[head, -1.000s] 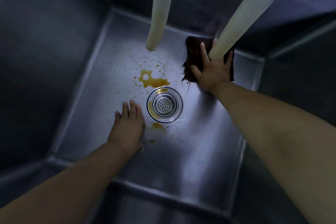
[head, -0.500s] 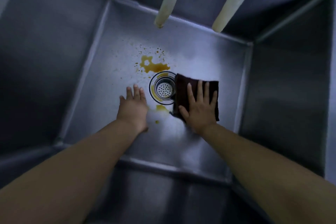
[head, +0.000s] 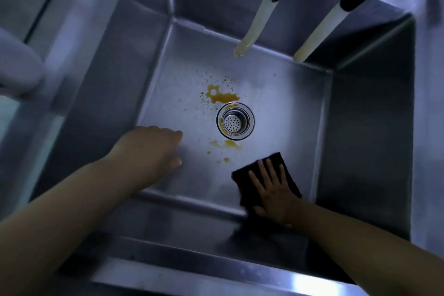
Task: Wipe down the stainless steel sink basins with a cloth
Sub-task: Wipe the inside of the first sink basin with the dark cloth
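Observation:
A deep stainless steel sink basin point(head: 283, 94) fills the view. A round drain strainer point(head: 235, 121) sits in its floor. Brown-yellow stains point(head: 222, 95) lie just beyond the drain, and smaller ones point(head: 224, 144) lie on its near side. My right hand point(head: 275, 193) presses flat, fingers spread, on a dark cloth point(head: 269, 161) at the near right corner of the floor. My left hand point(head: 153, 149) hovers or rests left of the drain with its fingers curled under and nothing held.
Two pale hoses point(head: 254, 26) point(head: 319, 31) hang from black fittings at the back wall, ending above the basin floor. The front rim point(head: 216, 279) runs along the bottom. A pale rounded object point(head: 16, 65) sits at the far left edge.
My right hand has dragged the cloth from beside the drain back to the near right corner. My left hand has shifted left and its fingers have curled.

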{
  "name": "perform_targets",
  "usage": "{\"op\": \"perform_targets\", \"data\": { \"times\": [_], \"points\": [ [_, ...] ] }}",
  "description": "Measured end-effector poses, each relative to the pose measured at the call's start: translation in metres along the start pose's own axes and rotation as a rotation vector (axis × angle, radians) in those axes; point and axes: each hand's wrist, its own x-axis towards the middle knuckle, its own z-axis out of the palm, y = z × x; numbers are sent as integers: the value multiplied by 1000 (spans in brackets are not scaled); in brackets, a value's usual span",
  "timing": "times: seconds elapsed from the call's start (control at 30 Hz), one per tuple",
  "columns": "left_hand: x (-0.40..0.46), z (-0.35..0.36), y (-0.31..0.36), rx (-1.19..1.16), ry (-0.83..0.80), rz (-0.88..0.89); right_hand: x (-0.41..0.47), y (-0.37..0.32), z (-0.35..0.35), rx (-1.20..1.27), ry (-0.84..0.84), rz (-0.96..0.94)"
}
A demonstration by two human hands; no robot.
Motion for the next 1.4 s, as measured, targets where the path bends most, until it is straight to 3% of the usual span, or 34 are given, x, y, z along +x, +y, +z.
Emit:
{"op": "perform_targets", "data": {
  "times": [0.17,0.27,0.37,0.5,0.7,0.9,1.03,1.4],
  "points": [
    [-24,17,-30,-165,61,-121,71,-24,-28,99,93,-31],
    [-13,26,-36,-147,46,-166,110,-31,-36,66,174,-109],
    [-2,27,-40,-147,145,-217,125,-34,-41,40,170,-134],
    [-9,26,-36,-72,174,-221,112,-25,-40,-8,151,-252],
    [-39,16,-35,-77,220,-166,24,15,-3,-135,97,-487],
    [-78,10,-48,49,291,-46,5,26,5,-166,66,-551],
    [-86,15,-58,105,319,15,34,2,-11,-160,123,-601],
    [-83,18,-58,-11,435,18,144,-131,-59,-138,111,-705]
  ]
}}
